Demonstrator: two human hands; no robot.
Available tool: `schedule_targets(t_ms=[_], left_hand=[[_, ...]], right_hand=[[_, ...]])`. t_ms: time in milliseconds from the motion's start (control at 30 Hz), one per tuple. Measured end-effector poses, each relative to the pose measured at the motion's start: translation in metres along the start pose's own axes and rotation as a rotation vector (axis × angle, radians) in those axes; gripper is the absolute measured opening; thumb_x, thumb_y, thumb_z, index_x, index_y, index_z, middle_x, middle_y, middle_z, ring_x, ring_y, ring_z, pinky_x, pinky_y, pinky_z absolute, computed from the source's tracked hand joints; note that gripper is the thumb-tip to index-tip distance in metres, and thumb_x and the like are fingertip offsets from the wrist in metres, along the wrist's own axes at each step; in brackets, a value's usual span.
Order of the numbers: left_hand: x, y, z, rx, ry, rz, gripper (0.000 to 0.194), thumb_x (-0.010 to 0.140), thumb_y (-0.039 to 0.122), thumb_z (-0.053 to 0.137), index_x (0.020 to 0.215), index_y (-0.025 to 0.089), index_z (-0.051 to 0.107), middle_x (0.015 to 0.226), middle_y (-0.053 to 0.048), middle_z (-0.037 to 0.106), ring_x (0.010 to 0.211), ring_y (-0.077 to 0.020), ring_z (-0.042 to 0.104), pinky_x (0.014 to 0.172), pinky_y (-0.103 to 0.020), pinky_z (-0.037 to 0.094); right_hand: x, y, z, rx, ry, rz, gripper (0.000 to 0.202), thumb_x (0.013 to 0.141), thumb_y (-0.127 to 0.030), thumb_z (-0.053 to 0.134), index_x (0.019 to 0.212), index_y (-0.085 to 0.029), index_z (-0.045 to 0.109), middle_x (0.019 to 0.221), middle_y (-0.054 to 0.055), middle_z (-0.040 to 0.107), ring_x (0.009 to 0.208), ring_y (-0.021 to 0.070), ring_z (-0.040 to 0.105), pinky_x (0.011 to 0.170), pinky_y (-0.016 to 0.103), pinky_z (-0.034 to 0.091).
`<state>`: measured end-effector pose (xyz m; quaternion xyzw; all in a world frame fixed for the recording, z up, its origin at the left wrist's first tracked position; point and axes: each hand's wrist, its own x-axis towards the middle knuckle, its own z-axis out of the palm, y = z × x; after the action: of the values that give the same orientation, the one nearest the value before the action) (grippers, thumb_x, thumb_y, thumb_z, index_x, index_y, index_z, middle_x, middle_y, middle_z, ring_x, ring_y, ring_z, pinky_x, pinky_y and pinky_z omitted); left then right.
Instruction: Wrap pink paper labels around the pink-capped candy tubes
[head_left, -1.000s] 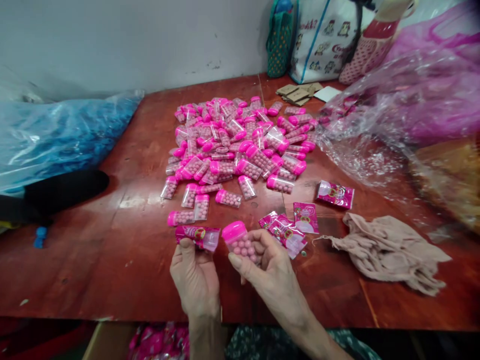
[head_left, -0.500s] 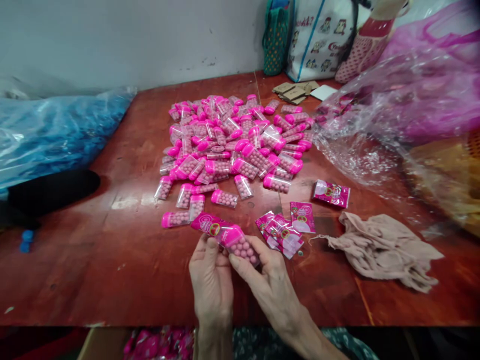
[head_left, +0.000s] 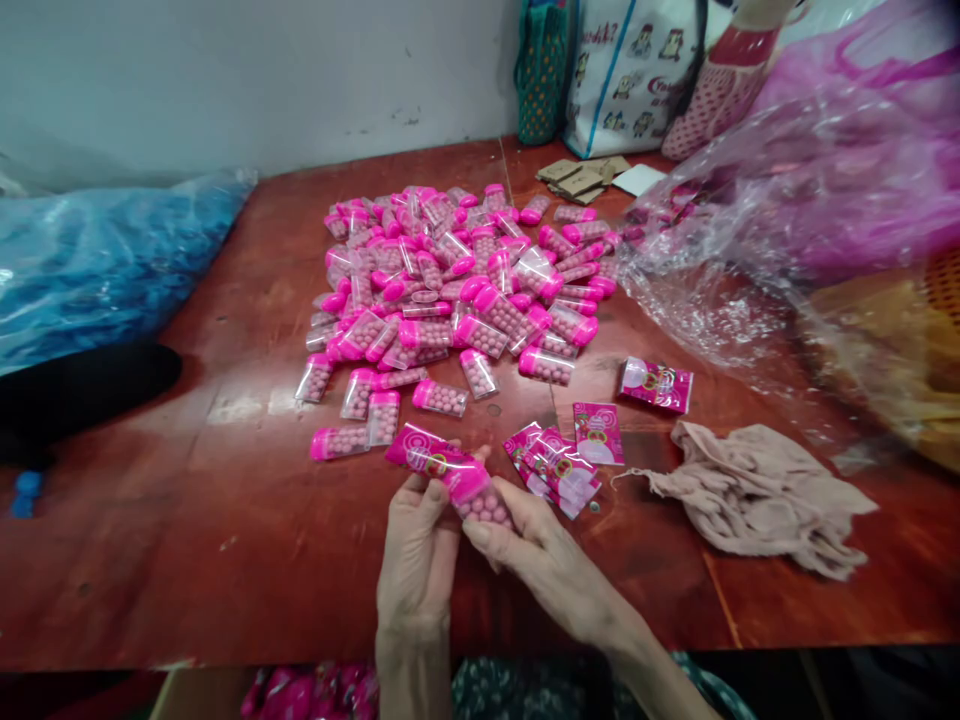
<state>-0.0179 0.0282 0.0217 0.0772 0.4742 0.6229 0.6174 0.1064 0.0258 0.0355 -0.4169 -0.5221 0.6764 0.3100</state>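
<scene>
You're pinching the printed sleeve [head_left: 416, 447] with your left hand [head_left: 417, 560] and gripping the pink-capped bottle [head_left: 486, 504] in your right hand [head_left: 541, 540], close together this side of the bottle pile [head_left: 457, 270], probably so they're lining up end to end, loose wrappers [head_left: 556, 466] lying off the pile's near right.

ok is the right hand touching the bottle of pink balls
Touching; the head view shows the right hand gripping the bottle, thumb against its clear side.

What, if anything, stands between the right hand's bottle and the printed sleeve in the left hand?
Nothing visible. The bottle in the right hand has its capped end at the printed sleeve in the left hand.
</scene>
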Motion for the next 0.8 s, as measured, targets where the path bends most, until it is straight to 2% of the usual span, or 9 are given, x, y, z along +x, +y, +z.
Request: schedule_targets(t_ms=[67, 200, 367, 533, 633, 700, 800], left_hand=[[-0.003, 0.001, 0.004, -0.013, 0.01, -0.039, 0.025, 0.064, 0.026, 0.075, 0.086, 0.015, 0.069, 0.085, -0.008, 0.073, 0.092, -0.0251, 0.065, 0.088, -0.038, 0.047], [-0.008, -0.003, 0.01, -0.032, 0.018, -0.143, 0.028, 0.069, 0.036, 0.069, 0.083, 0.012, 0.071, 0.087, -0.012, 0.072, 0.097, -0.0279, 0.063, 0.09, -0.041, 0.045], [-0.004, -0.007, 0.01, 0.075, -0.054, -0.057, 0.023, 0.073, 0.032, 0.066, 0.083, 0.012, 0.072, 0.092, -0.012, 0.072, 0.099, -0.028, 0.061, 0.089, -0.039, 0.045], [0.001, 0.004, 0.009, 0.228, -0.198, -0.065, 0.018, 0.07, 0.025, 0.068, 0.081, 0.012, 0.074, 0.091, -0.013, 0.072, 0.098, -0.0286, 0.061, 0.085, -0.036, 0.047], [0.0, 0.009, 0.012, 0.265, -0.232, -0.064, 0.019, 0.065, 0.019, 0.071, 0.084, 0.015, 0.074, 0.088, -0.01, 0.072, 0.094, -0.0269, 0.063, 0.082, -0.035, 0.048], [-0.004, 0.007, 0.015, 0.265, -0.2, -0.065, 0.019, 0.064, 0.018, 0.072, 0.084, 0.016, 0.074, 0.084, -0.009, 0.073, 0.089, -0.0254, 0.065, 0.079, -0.033, 0.05], [-0.013, -0.001, 0.019, 0.259, -0.031, -0.04, 0.022, 0.065, 0.02, 0.073, 0.087, 0.017, 0.073, 0.078, -0.007, 0.073, 0.08, -0.0216, 0.067, 0.073, -0.03, 0.051]], right_hand=[[0.001, 0.001, 0.0, 0.001, -0.001, 0.005, 0.018, 0.09, -0.035, 0.047, 0.1, -0.023, 0.056, 0.079, -0.003, 0.054, 0.07, 0.013, 0.048, 0.063, 0.024, 0.038], [-0.001, 0.008, 0.008, -0.176, 0.139, 0.073, 0.031, 0.09, -0.037, 0.045, 0.117, -0.023, 0.049, 0.095, 0.003, 0.058, 0.086, 0.0189, 0.051, 0.075, 0.03, 0.037], [-0.002, 0.009, 0.012, -0.255, 0.106, 0.064, 0.027, 0.093, -0.036, 0.038, 0.111, -0.02, 0.05, 0.084, 0.003, 0.06, 0.075, 0.0184, 0.053, 0.068, 0.03, 0.038], [-0.008, 0.002, 0.007, -0.244, 0.074, 0.128, 0.025, 0.092, -0.041, 0.038, 0.103, -0.024, 0.052, 0.088, 0.002, 0.059, 0.082, 0.0194, 0.052, 0.071, 0.031, 0.037], [-0.009, 0.002, 0.004, -0.163, 0.055, 0.13, 0.026, 0.091, -0.041, 0.042, 0.11, -0.027, 0.051, 0.095, 0.001, 0.058, 0.087, 0.019, 0.052, 0.074, 0.03, 0.038], [-0.008, 0.005, 0.005, -0.132, 0.062, 0.107, 0.026, 0.09, -0.04, 0.044, 0.11, -0.025, 0.052, 0.093, 0.001, 0.058, 0.085, 0.0184, 0.052, 0.073, 0.029, 0.038], [-0.007, 0.01, 0.01, -0.117, 0.139, 0.064, 0.024, 0.09, -0.037, 0.043, 0.104, -0.021, 0.055, 0.085, 0.002, 0.059, 0.078, 0.0175, 0.053, 0.067, 0.027, 0.039]])
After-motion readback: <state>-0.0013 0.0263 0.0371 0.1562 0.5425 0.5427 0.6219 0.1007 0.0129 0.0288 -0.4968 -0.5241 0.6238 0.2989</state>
